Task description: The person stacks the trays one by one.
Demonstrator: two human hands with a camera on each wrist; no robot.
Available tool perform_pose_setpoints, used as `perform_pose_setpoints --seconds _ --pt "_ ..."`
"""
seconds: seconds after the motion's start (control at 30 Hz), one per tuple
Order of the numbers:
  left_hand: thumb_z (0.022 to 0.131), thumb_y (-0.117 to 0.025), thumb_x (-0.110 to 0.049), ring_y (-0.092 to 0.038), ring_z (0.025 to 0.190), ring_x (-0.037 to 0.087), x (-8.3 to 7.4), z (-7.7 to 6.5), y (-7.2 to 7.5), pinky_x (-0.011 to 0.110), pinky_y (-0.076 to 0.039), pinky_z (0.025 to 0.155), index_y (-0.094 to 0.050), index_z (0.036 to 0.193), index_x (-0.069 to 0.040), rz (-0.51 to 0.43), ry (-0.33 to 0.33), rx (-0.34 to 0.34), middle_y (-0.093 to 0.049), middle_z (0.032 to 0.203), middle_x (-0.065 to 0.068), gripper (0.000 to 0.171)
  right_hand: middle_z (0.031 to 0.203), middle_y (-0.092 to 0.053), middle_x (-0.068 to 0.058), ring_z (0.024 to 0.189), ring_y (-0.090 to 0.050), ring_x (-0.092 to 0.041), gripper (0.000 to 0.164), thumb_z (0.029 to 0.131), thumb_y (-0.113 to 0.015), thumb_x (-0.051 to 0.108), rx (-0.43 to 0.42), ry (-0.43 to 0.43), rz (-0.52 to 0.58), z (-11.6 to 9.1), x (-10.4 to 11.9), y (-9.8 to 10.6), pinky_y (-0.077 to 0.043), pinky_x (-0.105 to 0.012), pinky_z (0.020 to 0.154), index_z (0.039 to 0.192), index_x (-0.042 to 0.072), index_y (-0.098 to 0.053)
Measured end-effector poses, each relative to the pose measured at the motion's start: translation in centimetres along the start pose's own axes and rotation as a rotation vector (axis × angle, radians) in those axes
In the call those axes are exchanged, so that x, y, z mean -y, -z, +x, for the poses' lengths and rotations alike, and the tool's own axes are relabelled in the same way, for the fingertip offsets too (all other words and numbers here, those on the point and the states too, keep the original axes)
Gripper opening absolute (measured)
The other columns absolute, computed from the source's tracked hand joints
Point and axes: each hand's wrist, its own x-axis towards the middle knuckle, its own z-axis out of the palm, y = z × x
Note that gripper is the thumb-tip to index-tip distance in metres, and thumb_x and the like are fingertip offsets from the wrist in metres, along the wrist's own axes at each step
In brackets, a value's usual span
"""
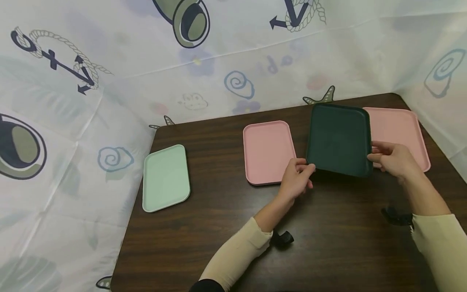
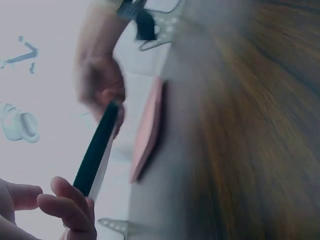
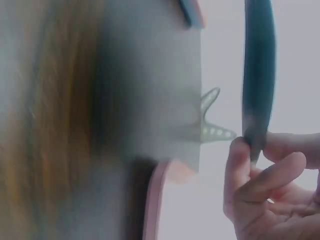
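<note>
I judge this a two-handed carry — fingers of my left hand [image 1: 296, 176] and right hand [image 1: 395, 160] pinch the dark green tray [image 1: 339, 140] above the bench [image 1: 328, 243], a pink tray [image 1: 269, 152] either side. Setting it down would call for levelling — both grips together.

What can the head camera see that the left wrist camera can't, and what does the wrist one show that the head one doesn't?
Only the head view shows the light green tray, and two pink trays at once: the left pink tray and the right pink tray.

Only the left wrist view shows the dark green tray side-on, as a thin strip, with a gap between it and the single pink tray there.

Both show the left hand and right hand holding the dark green tray, and the brown table.
</note>
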Motion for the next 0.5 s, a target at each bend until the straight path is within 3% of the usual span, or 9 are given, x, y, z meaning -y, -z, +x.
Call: perform_pose_setpoints --seconds 0.07,0.13,0.27,0.37,0.5 --pt "0.096 -0.064 -0.021 -0.053 0.048 0.013 -0.2 -0.6 1.1 0.021 -0.033 0.039 -0.054 0.117 -0.01 -0.048 -0.022 0.027 -0.069 0.097 0.013 0.026 0.103 -0.056 0.005 0.073 -0.054 -0.004 0.059 0.099 -0.057 0.017 0.051 0.028 0.018 -0.8 0.3 -0.1 -0.047 -0.027 0.059 0.144 -0.013 -0.035" --pt "0.095 -0.064 -0.017 -0.051 0.046 0.01 -0.1 -1.5 2.3 0.02 -0.032 0.038 -0.056 0.116 -0.008 -0.081 -0.036 0.051 -0.069 0.095 0.018 0.024 0.104 -0.054 0.011 0.077 -0.054 -0.005 0.059 0.099 -0.058 0.018 0.098 0.039 0.032 -1.6 0.6 -0.7 -0.047 -0.029 0.061 0.144 -0.012 -0.035" --pt "0.095 -0.063 -0.012 -0.05 0.044 0.009 0.0 -3.5 4.7 0.02 -0.031 0.037 -0.056 0.116 -0.003 -0.103 -0.051 0.094 -0.069 0.09 0.02 0.025 0.122 -0.051 -0.009 0.086 -0.053 -0.002 0.062 0.1 -0.057 0.019 0.191 0.041 0.068 -2.8 1.7 -2.0 -0.045 -0.032 0.065 0.146 -0.011 -0.03" --pt "0.096 -0.061 -0.011 -0.05 0.044 0.008 0.2 -5.4 6.9 0.02 -0.03 0.037 -0.052 0.117 0.0 -0.092 -0.036 0.13 -0.069 0.084 0.011 0.025 0.13 -0.045 -0.022 0.088 -0.055 -0.004 0.064 0.099 -0.059 0.019 0.253 0.05 0.094 -3.7 3.0 -3.0 -0.043 -0.034 0.064 0.147 -0.009 -0.028" --pt "0.096 -0.06 -0.01 -0.051 0.045 0.009 0.9 -8.2 9.8 0.021 -0.03 0.038 -0.048 0.116 0.0 -0.068 0.003 0.174 -0.066 0.079 0.0 0.026 0.124 -0.048 -0.022 0.087 -0.059 -0.011 0.062 0.095 -0.064 0.017 0.323 0.085 0.156 -4.9 4.5 -4.4 -0.044 -0.035 0.059 0.144 -0.007 -0.034"
